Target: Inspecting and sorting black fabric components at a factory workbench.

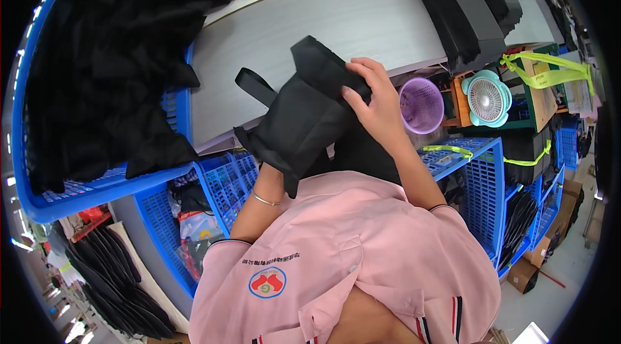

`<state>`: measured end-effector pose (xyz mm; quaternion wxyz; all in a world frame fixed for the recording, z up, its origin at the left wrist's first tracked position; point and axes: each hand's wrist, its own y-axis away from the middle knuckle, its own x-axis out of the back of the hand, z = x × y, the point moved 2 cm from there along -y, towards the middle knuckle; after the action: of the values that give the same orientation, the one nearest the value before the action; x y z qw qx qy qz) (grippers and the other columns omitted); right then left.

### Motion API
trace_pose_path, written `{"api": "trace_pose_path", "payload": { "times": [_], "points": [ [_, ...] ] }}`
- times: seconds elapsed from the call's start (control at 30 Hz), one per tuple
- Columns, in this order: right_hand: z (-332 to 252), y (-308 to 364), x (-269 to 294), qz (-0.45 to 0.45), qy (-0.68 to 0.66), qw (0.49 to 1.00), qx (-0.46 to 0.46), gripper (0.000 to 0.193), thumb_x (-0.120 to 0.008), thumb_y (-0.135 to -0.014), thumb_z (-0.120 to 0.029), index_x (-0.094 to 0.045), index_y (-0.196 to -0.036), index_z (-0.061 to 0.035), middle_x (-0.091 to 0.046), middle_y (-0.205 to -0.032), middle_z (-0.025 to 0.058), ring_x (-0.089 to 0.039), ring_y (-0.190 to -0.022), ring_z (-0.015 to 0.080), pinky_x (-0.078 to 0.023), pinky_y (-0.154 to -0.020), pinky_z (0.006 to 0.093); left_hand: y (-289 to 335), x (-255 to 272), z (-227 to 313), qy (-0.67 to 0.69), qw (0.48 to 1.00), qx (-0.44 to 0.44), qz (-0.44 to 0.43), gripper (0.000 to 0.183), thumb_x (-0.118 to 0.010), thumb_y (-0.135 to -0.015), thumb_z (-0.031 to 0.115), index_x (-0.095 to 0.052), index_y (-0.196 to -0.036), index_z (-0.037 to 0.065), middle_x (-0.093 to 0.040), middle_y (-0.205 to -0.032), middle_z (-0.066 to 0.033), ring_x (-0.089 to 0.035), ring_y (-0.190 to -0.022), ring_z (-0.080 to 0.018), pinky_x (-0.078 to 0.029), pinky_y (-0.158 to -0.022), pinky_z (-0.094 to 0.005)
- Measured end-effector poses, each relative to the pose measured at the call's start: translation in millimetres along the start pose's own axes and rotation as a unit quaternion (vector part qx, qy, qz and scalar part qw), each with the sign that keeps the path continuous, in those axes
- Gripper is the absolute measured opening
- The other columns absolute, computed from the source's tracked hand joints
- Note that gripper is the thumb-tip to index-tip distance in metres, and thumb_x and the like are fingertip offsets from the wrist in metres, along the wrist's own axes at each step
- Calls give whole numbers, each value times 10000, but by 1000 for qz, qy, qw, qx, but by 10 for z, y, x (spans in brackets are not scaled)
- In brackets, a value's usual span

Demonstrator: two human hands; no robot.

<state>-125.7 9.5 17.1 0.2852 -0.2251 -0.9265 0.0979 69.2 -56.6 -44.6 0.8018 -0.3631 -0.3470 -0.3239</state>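
A black fabric bag (304, 117) with a black strap loop hangs over the front edge of the grey table (336, 20). My right hand (375, 101) grips its upper right side, fingers curled onto the cloth. My left hand is hidden under or inside the bag; only my left forearm (262, 205) with a thin bracelet shows below it.
A blue basket (97, 192) heaped with black fabric stands at the left. A stack of black folded bags (462, 11) lies on the table at the right. A purple mesh basket (420, 104), a small teal fan (488, 98) and blue crates (479, 182) sit below.
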Motion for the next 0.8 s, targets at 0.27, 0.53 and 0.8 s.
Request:
{"api": "trace_pose_path", "payload": {
  "times": [0.27,0.53,0.8],
  "points": [
    [170,-16,135,-181,-333,926,13,136,-707,-887,-80,-700,-966,31,-652,-1231,71,-559,-1216,184,-316,-1149,390,164,-104,-577,13,999,-35,33,493,-584,-982,255,-489,-1428,68,-524,-1422,-113,-520,-1278,-277,-426,-1083,-391],
    [386,-900,301,-79,-265,960,-39,295,-676,-942,-164,-675,-1199,-21,-604,-1292,77,-523,-1234,166,-393,-1044,310,-197,-114,-643,714,598,361,52,513,-577,-1018,214,-425,-1468,19,-541,-1420,-61,-498,-1324,-199,-425,-1092,-358],
    [641,-963,196,198,-9,980,28,251,-665,-953,-136,-651,-1160,5,-657,-1077,108,-618,-951,161,-476,-907,293,-185,60,-427,528,721,417,165,336,-659,-957,53,-605,-1270,-53,-655,-1205,-143,-640,-1118,-192,-502,-979,-298]
  ]
}}
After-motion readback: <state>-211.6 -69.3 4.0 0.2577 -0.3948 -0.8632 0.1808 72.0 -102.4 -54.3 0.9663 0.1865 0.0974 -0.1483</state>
